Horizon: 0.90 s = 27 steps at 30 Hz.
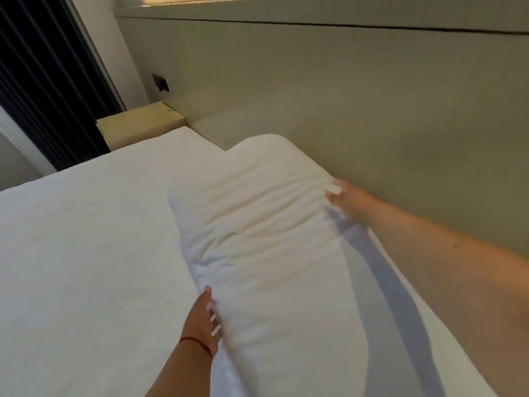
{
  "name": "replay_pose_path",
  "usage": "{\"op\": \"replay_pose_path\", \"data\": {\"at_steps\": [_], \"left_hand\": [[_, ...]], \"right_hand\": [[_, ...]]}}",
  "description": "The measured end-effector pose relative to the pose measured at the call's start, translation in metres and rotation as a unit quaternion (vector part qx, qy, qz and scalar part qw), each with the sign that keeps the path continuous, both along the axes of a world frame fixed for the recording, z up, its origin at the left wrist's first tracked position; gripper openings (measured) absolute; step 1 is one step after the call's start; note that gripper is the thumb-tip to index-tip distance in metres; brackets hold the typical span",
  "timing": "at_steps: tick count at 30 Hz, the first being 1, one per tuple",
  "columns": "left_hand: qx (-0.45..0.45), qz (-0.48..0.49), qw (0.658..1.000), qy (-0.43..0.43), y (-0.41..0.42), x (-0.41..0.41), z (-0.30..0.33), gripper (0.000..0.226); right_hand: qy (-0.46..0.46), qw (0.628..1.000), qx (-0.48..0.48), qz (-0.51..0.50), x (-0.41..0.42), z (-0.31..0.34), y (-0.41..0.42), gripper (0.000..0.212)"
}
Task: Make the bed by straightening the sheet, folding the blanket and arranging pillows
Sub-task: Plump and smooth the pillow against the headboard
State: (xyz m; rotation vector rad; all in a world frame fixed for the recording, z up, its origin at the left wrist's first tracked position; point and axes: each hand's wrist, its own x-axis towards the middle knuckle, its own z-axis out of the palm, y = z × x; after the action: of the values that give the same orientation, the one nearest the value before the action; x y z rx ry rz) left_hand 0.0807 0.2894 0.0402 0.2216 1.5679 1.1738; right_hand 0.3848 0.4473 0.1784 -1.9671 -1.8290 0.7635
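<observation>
A long white pillow (266,224) lies on the white sheet (86,239) against the headboard. My left hand (204,316) presses flat along the pillow's near edge, fingers together, a red thread on the wrist. My right hand (347,200) rests at the pillow's far edge beside the headboard, fingers on the wrinkled fabric. Whether it pinches the cloth is unclear because of blur. The sheet to the left looks smooth. No blanket is in view.
A grey-green padded headboard (343,96) runs along the back. A beige bedside shelf (140,124) stands at the bed's far corner, with a dark wall switch (160,82) above it. Dark curtains (37,81) hang at the left.
</observation>
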Motion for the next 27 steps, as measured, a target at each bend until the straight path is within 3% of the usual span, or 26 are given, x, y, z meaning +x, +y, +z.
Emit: {"op": "replay_pose_path", "data": {"at_steps": [3,5,7,9,12,15,17,20,22,25,27], "left_hand": [[-0.034,0.006,0.999,-0.038,-0.03,0.03,-0.028,0.055],[-0.062,-0.03,0.997,0.039,-0.041,0.029,-0.075,0.082],[-0.082,-0.054,0.992,0.08,-0.053,0.034,-0.092,0.081],[-0.071,-0.03,0.996,0.038,-0.075,0.04,-0.101,0.079],[-0.049,-0.002,0.999,-0.008,-0.095,0.049,-0.134,0.112],[-0.048,0.013,0.995,-0.091,-0.111,0.068,-0.063,0.076],[-0.068,-0.047,0.982,-0.17,-0.129,0.076,-0.037,0.062],[-0.115,-0.08,0.963,-0.23,-0.151,0.067,-0.038,0.081],[-0.151,-0.086,0.972,-0.157,-0.141,0.045,-0.036,0.091],[-0.123,-0.061,0.986,0.09,-0.084,0.014,-0.014,0.115],[-0.002,-0.058,0.955,0.292,-0.038,0.004,0.018,0.092]], "right_hand": [[-0.1,0.992,-0.055,0.059,-0.005,-0.063,-0.028,0.065],[-0.137,0.988,-0.048,0.061,-0.009,-0.078,-0.035,0.066],[-0.143,0.987,-0.042,0.052,-0.014,-0.079,-0.037,0.067],[-0.159,0.985,-0.035,0.049,-0.019,-0.082,-0.039,0.068],[-0.166,0.985,-0.032,0.044,-0.029,-0.085,-0.048,0.068],[-0.169,0.983,-0.027,0.06,-0.051,-0.089,-0.06,0.066],[-0.174,0.981,-0.033,0.078,-0.067,-0.093,-0.068,0.065],[-0.192,0.976,-0.04,0.094,-0.084,-0.1,-0.081,0.065],[-0.201,0.973,-0.029,0.107,-0.094,-0.105,-0.092,0.064],[-0.211,0.969,-0.002,0.131,-0.108,-0.113,-0.107,0.062],[-0.21,0.967,0.0,0.144,-0.117,-0.117,-0.111,0.062]]}}
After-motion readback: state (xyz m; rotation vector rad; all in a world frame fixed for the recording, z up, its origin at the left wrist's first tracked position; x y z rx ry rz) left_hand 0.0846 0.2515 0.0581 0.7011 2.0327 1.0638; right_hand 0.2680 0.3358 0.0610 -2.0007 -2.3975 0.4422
